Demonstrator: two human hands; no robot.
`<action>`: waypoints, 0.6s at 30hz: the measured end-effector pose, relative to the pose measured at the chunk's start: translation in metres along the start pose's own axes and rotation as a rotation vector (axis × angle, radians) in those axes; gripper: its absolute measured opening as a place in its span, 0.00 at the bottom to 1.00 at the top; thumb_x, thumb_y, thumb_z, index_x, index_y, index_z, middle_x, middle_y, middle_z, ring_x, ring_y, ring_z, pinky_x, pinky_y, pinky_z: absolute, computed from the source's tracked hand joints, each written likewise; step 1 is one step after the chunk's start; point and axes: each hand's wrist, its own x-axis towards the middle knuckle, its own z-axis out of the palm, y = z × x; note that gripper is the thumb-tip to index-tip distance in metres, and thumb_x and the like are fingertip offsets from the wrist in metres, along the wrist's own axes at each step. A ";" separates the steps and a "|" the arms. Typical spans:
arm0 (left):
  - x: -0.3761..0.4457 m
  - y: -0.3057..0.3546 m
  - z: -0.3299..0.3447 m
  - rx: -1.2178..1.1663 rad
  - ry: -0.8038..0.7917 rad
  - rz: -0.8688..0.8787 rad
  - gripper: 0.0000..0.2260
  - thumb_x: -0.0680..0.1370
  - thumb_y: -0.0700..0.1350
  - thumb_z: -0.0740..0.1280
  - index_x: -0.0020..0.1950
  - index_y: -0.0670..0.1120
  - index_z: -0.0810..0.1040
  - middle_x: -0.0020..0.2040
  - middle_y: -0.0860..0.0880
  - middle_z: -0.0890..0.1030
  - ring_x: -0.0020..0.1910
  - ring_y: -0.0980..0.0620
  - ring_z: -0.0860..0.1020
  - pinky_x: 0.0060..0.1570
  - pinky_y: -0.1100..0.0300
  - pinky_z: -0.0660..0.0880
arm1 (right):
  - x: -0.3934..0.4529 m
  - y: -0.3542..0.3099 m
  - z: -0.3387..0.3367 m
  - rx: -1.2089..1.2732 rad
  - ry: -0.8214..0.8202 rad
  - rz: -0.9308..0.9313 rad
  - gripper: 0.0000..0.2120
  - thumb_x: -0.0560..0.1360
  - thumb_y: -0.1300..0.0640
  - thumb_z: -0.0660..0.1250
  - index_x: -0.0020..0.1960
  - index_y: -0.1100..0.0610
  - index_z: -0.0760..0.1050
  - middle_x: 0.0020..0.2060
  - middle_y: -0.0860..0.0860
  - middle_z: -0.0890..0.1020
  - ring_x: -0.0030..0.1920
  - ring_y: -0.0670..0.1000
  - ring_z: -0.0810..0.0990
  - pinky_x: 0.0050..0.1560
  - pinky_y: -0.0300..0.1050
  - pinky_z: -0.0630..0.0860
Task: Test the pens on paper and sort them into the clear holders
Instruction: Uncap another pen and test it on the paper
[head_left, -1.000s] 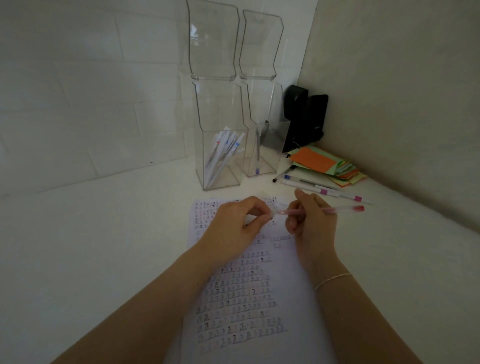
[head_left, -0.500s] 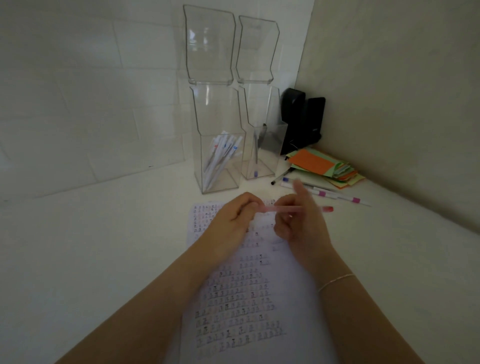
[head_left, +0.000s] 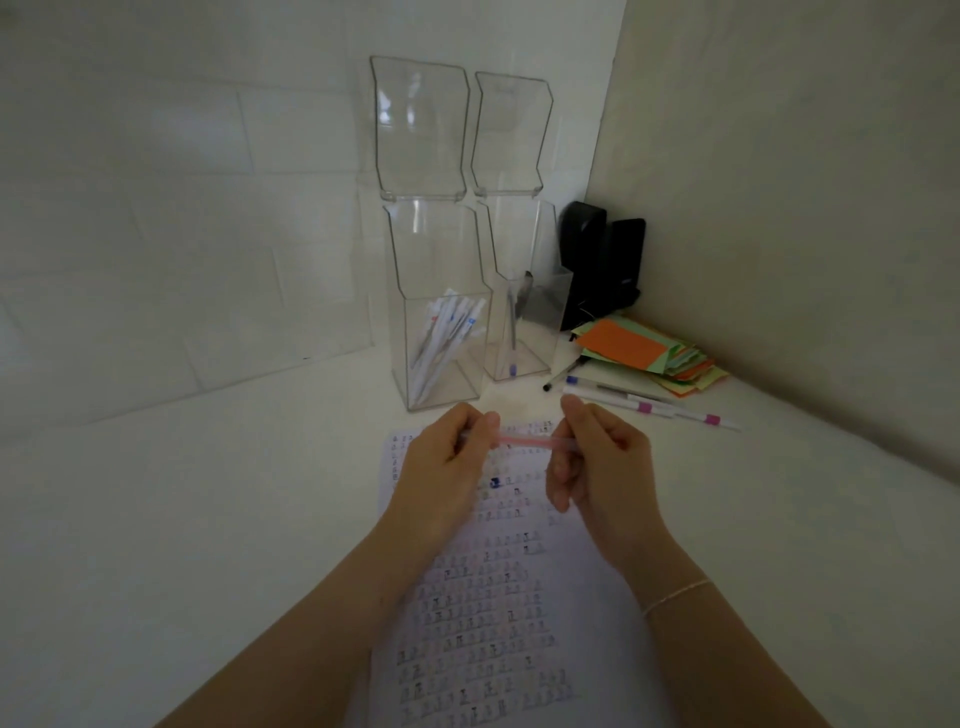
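A pink pen (head_left: 524, 442) lies level between my two hands, just above the top of the paper sheet (head_left: 498, 587) covered with small pen marks. My left hand (head_left: 447, 467) pinches its left end and my right hand (head_left: 602, 462) pinches its right end. Behind them stand two clear holders with raised lids: the left holder (head_left: 441, 312) has several white pens in it, the right holder (head_left: 519, 322) has one pen with a blue tip. Several loose pens (head_left: 649, 405) lie on the white table to the right.
A stack of orange, green and yellow paper slips (head_left: 649, 353) sits at the back right by the wall. A black device (head_left: 597, 265) stands in the corner behind the holders. White walls close in behind and to the right.
The pink pen stuck out to the right past my right hand; now it spans only the gap between both hands. My right hand's fingers have closed on its right end.
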 end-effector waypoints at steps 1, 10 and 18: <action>0.000 0.000 0.000 0.000 0.002 0.003 0.14 0.79 0.49 0.59 0.36 0.44 0.69 0.28 0.51 0.66 0.26 0.54 0.64 0.32 0.59 0.63 | -0.001 0.000 0.001 -0.013 0.009 -0.005 0.19 0.79 0.57 0.61 0.32 0.66 0.70 0.21 0.60 0.69 0.18 0.54 0.65 0.22 0.41 0.67; 0.008 -0.004 -0.006 0.084 0.060 0.138 0.03 0.80 0.46 0.60 0.47 0.48 0.70 0.30 0.53 0.75 0.26 0.62 0.72 0.30 0.68 0.68 | -0.004 0.007 0.028 -1.045 -0.051 -0.571 0.16 0.72 0.63 0.65 0.60 0.55 0.72 0.52 0.51 0.78 0.51 0.51 0.76 0.52 0.43 0.73; 0.017 -0.005 -0.024 -0.076 0.210 0.103 0.16 0.80 0.49 0.57 0.68 0.53 0.62 0.49 0.53 0.78 0.47 0.59 0.79 0.44 0.72 0.72 | 0.070 -0.064 0.061 -1.285 -0.230 -0.646 0.31 0.75 0.70 0.57 0.74 0.49 0.58 0.48 0.51 0.73 0.37 0.52 0.78 0.37 0.47 0.78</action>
